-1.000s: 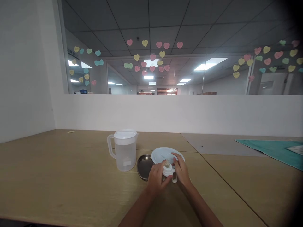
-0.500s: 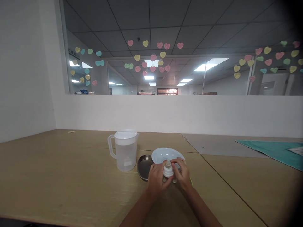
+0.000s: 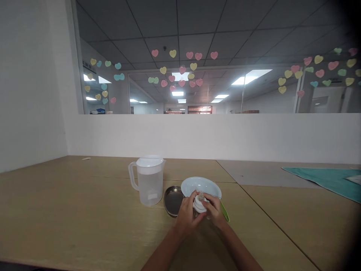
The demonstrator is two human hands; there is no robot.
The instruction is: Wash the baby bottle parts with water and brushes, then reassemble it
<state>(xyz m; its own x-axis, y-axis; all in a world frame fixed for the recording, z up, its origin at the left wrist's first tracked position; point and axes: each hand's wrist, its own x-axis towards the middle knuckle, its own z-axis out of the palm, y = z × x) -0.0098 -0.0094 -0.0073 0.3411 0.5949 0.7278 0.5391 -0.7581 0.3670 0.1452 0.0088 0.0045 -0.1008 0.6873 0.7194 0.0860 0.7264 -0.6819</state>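
Between my two hands is a baby bottle (image 3: pixel 199 205) with a white collar and a clear teat on top; its lower part is mostly hidden. My left hand (image 3: pixel 187 212) wraps the collar from the left. From the right, my right hand (image 3: pixel 214 209) has its fingers closed on the collar and the base of the teat. Just behind the hands stands a pale blue bowl (image 3: pixel 197 183). A dark metal dish (image 3: pixel 172 199) lies to the left of my left hand, partly covered by it. Beside my right hand a green handle (image 3: pixel 225 213) shows; the rest of it is hidden.
A lidded clear plastic pitcher (image 3: pixel 150 184) with liquid stands left of the dish. A teal cloth (image 3: pixel 324 180) lies at the far right of the wooden table (image 3: pixel 84 218). Behind the table runs a white wall (image 3: pixel 197 137) below a window with heart-shaped notes.
My right hand has moved down from the teat towards the collar, and the bottle's top tilts slightly. More of the green handle shows now.
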